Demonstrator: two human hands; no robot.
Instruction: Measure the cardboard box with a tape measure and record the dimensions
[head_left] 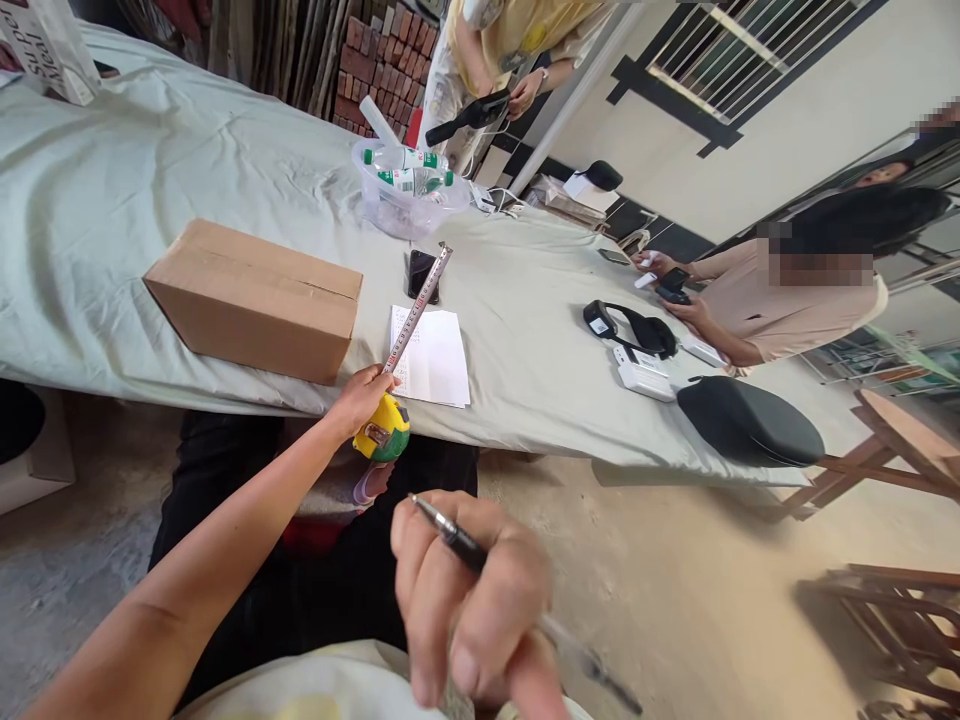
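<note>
My left hand is closed on a yellow and green tape measure at the table's near edge. Its blade sticks out away from me, over a sheet of written paper and part of a black phone. Close to the camera, my right hand grips a pen between its fingers, the tip pointing up and left. Part of the pen is hidden by the fingers. Left of the tape lies a closed cardboard box.
A clear plastic tub with water bottles stands behind the paper. Rightward on the cloth-covered table are a black headset, a white power strip and a black case. Two people handle devices at the far and right sides.
</note>
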